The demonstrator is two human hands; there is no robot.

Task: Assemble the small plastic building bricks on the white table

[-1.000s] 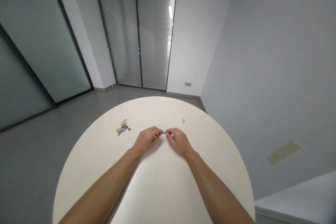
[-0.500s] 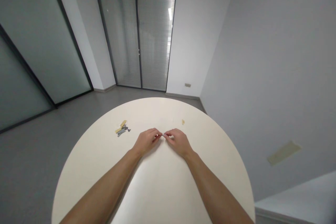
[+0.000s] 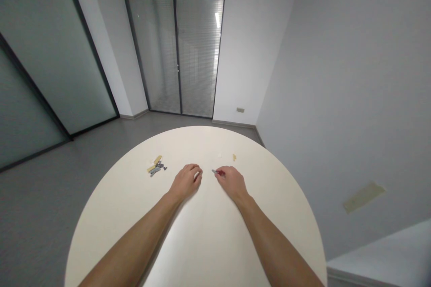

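Both my hands rest near the middle of a round cream table (image 3: 202, 242). My right hand (image 3: 232, 182) pinches a tiny grey and red piece (image 3: 217, 172) that sticks out to the left of its fingertips. My left hand (image 3: 186, 181) lies a short way to the left with its fingers curled in; nothing shows between them. A small gap separates the two hands.
A little heap of tan and grey small parts (image 3: 156, 166) lies left of my left hand. One tan bit (image 3: 234, 157) sits alone beyond my right hand. Grey floor, glass partitions and a blinded door lie past the table's far edge.
The hands were touching fingertip to fingertip around the small piece. They have drawn apart, and the piece stays with the right hand.
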